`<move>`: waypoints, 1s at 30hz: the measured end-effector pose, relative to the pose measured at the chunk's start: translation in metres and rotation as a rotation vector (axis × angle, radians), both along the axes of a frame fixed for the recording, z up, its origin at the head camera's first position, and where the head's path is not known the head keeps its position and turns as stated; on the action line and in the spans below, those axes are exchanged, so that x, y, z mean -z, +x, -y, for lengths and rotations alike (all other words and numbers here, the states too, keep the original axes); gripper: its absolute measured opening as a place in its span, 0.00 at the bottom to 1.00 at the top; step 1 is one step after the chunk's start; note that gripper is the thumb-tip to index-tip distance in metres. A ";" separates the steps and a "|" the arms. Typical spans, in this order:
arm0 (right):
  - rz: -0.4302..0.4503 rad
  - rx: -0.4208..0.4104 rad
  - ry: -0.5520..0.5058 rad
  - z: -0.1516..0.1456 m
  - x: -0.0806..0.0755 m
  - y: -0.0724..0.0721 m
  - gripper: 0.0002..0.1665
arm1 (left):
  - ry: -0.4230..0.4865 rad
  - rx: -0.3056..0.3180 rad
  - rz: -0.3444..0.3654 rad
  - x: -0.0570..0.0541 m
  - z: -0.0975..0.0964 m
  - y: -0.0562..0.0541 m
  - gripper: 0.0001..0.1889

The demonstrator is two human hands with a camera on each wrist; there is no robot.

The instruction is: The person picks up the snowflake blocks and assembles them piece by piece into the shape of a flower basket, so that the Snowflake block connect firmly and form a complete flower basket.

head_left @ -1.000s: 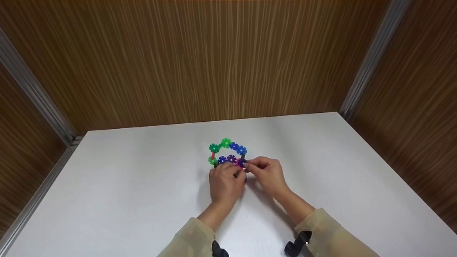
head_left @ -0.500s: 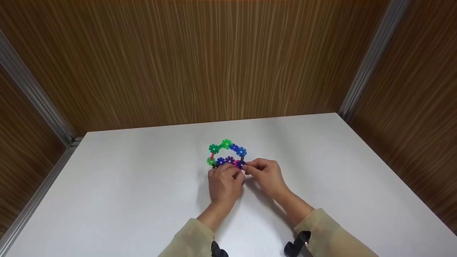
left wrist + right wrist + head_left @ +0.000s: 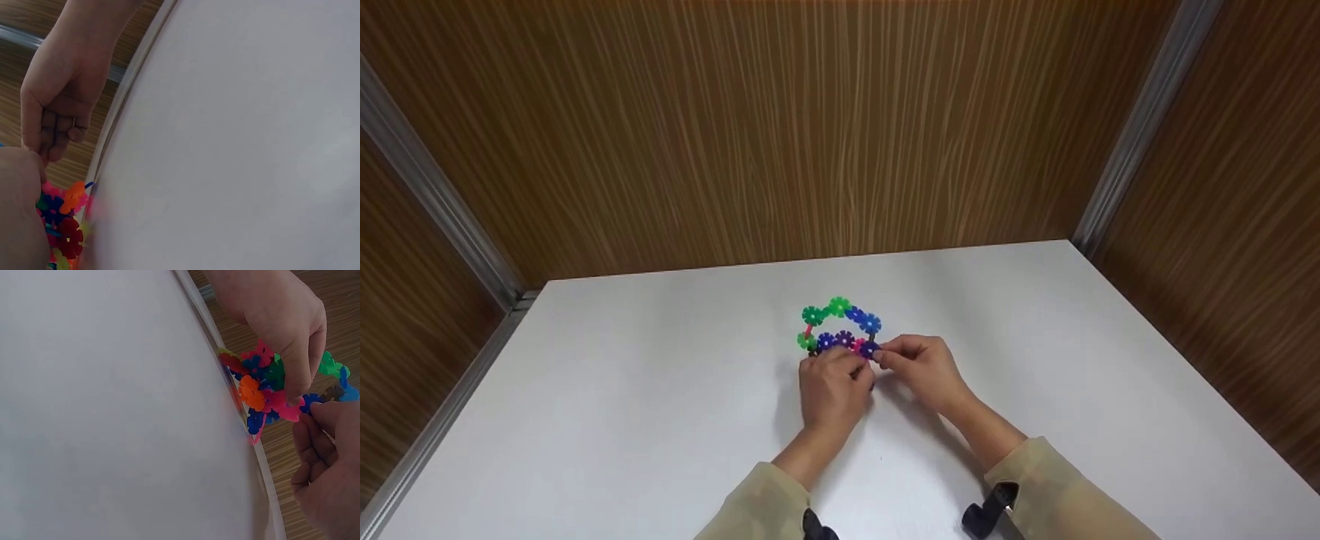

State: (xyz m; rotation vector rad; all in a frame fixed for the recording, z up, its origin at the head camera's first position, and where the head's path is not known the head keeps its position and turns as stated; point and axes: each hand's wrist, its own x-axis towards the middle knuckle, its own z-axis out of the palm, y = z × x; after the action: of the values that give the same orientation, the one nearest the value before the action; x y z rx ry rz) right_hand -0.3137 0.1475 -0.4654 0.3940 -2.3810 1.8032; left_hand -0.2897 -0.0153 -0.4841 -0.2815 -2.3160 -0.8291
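A basket-like build of interlocking plastic flower discs [image 3: 844, 339] stands mid-table, with an arched handle of green and blue discs [image 3: 840, 306] rising at its far side. My left hand [image 3: 834, 382] grips its near side and covers much of the body. With thumb and forefinger, my right hand [image 3: 921, 369] pinches a dark blue disc [image 3: 310, 403] at the handle's right foot, beside a pink disc [image 3: 283, 405]. In the right wrist view an orange disc [image 3: 251, 392] and several red, green and blue ones show below the left hand. The left wrist view shows a red disc [image 3: 70, 238] beside the left hand.
The white table [image 3: 660, 420] spreads around both hands. A wood-grain panel [image 3: 825, 127] rises at its back edge, with more panels at the sides. Black wrist straps [image 3: 990, 510] sit at the sleeve cuffs.
Both hands keep their hold on the flower-disc build. The dark blue disc at the right fingertips shows more fully now; the hands have barely shifted.
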 end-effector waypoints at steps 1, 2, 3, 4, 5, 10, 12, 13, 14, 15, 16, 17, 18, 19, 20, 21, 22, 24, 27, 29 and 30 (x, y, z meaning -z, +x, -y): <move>-0.002 -0.001 -0.007 -0.001 0.001 -0.001 0.06 | -0.002 -0.003 -0.007 0.000 0.000 0.000 0.03; 0.000 0.003 -0.011 0.000 0.001 0.000 0.06 | -0.004 -0.007 -0.013 0.000 -0.001 0.000 0.03; 0.001 0.006 -0.013 0.000 0.001 0.000 0.06 | -0.006 -0.012 -0.019 0.001 -0.001 -0.001 0.03; 0.005 0.008 -0.015 0.000 0.001 0.001 0.05 | -0.009 -0.017 -0.023 0.001 -0.001 -0.001 0.03; 0.008 0.009 -0.017 0.001 0.001 0.001 0.05 | -0.009 -0.019 -0.025 0.001 -0.002 -0.001 0.02; 0.013 -0.001 -0.017 0.001 0.005 -0.001 0.04 | -0.012 -0.015 -0.012 0.000 0.000 0.000 0.02; 0.015 -0.007 -0.020 0.001 0.006 -0.002 0.04 | -0.007 0.000 0.002 -0.001 0.002 0.000 0.02; 0.013 -0.011 -0.019 0.001 0.006 -0.002 0.04 | -0.005 0.009 0.011 -0.001 0.003 0.000 0.03; 0.012 -0.017 -0.017 0.001 0.007 -0.002 0.04 | 0.000 0.020 0.022 -0.001 0.004 0.000 0.03; 0.010 -0.025 -0.015 0.000 0.008 -0.002 0.04 | 0.007 0.031 0.034 -0.002 0.006 0.000 0.03; 0.004 -0.032 -0.008 0.000 0.008 -0.002 0.04 | 0.011 0.042 0.044 -0.002 0.007 0.000 0.04; 0.001 -0.039 -0.007 0.000 0.008 -0.002 0.04 | 0.016 0.056 0.052 -0.002 0.009 0.000 0.04; -0.004 -0.046 -0.002 -0.001 0.008 -0.002 0.04 | 0.017 0.067 0.059 -0.002 0.010 0.000 0.04; -0.011 -0.054 0.003 -0.001 0.008 -0.002 0.04 | 0.018 0.079 0.066 -0.002 0.012 0.000 0.05; -0.016 -0.061 0.007 -0.001 0.007 -0.001 0.04 | 0.019 0.091 0.069 -0.002 0.014 -0.001 0.05; -0.021 -0.065 0.013 -0.001 0.007 -0.001 0.05 | 0.017 0.102 0.067 -0.002 0.016 -0.001 0.05; -0.025 -0.069 0.020 -0.001 0.007 -0.001 0.05 | 0.014 0.112 0.064 -0.002 0.017 -0.001 0.05; -0.030 -0.070 0.033 0.000 0.007 0.000 0.05 | 0.015 0.130 0.053 -0.002 0.020 -0.003 0.06; -0.034 -0.068 0.046 0.001 0.006 0.000 0.05 | 0.026 0.150 0.027 0.000 0.023 -0.005 0.05; -0.037 -0.065 0.047 0.003 0.005 0.001 0.04 | 0.041 0.160 0.006 0.002 0.023 -0.007 0.05; -0.042 -0.062 0.046 0.004 0.005 0.001 0.04 | 0.047 0.161 -0.009 0.002 0.024 -0.007 0.04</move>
State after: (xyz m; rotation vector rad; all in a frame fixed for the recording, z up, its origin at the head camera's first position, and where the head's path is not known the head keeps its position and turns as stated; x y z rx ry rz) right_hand -0.3130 0.1438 -0.4703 0.5120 -2.4113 1.7490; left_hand -0.2970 -0.0389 -0.4864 -0.4547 -2.2846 -0.9575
